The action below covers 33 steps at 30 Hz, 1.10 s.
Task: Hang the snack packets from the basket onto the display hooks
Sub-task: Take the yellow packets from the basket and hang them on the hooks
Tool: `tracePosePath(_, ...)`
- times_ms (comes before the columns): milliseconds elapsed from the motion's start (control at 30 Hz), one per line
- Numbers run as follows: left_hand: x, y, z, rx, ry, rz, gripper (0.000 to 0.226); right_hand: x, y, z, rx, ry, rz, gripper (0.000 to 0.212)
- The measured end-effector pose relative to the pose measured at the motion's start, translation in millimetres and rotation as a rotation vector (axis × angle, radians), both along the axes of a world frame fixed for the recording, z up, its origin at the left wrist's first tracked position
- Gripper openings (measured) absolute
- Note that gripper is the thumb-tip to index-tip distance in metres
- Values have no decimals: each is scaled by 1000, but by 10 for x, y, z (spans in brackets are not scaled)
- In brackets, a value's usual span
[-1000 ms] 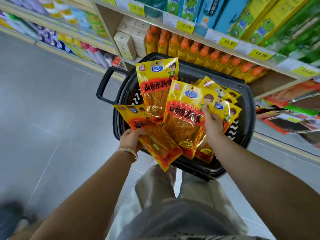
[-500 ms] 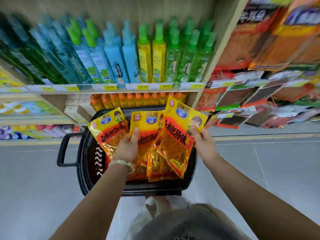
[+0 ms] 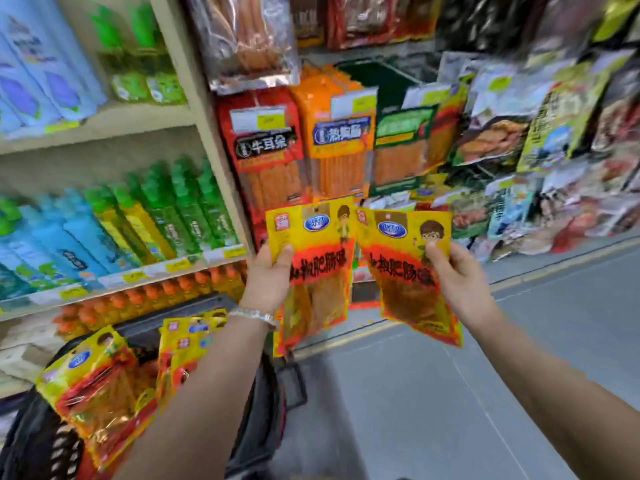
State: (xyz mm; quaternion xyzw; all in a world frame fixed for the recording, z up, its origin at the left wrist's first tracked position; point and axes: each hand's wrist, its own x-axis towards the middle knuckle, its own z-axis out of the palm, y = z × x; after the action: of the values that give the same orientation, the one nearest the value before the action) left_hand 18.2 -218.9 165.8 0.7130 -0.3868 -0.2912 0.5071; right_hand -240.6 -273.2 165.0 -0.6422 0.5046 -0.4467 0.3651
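Observation:
My left hand (image 3: pixel 268 278) grips a yellow-and-red snack packet (image 3: pixel 317 271) by its left edge, thumb on the front. My right hand (image 3: pixel 457 275) grips a second matching packet (image 3: pixel 408 268) by its right side. Both packets are held upright, side by side, in front of the display wall of hanging snack bags (image 3: pixel 332 140). The black basket (image 3: pixel 263 417) sits low at the left, under my left forearm, with several more yellow packets (image 3: pixel 93 386) in it. The hooks themselves are hidden behind the hanging bags.
Shelves at the left hold blue, green and yellow spray bottles (image 3: pixel 166 216) and orange-capped bottles (image 3: pixel 145 299) below. More hanging snack bags (image 3: pixel 540 133) cover the wall to the right. Grey floor (image 3: pixel 450 393) with a yellow line runs along the display base.
Both hands lifted their packets up out of the basket and toward the hanging display on the right. The view swung up and right, so the basket now lies low at the left.

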Motion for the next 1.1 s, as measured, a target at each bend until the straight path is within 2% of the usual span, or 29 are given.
tracePosePath(100,-433,-357,204,-45,28,-35,15,-550,-207,266,-67,17,-82,41)
tracePosePath(200,-777,-722,547,-116,-13,-43,9,-979,-492,527,-130,48,-193,39)
tracePosePath(400,-1162,-1544,1181,-281,-78,-44,36,-1492,-1218,1010,-248,-18,-244,42)
tracePosePath(533,-1303,-2124,1575,-315,-127,-57,29,-1653,-1809,1400,-300,-111,-237,42)
tracePosePath(700,-1446,-2751,2081,-507,-193,-21,27,-1730,-2590,2008,-375,-172,-246,27)
tracePosePath(800,-1540,-3090,2328,-593,-246,10,26,-1734,-2995,2317,-420,-253,-232,28)
tracePosePath(867,-1582,-3279,2455,-632,-226,17,25,-1734,-3262,2491,-428,-300,-216,24)
tracePosePath(1033,-1719,-3595,2675,-664,-39,-4,22,-1674,-3881,2835,-406,-409,-133,18)
tracePosePath(1100,-1783,-3714,2704,-651,-32,0,21,-1647,-4120,2945,-379,-456,-81,15)
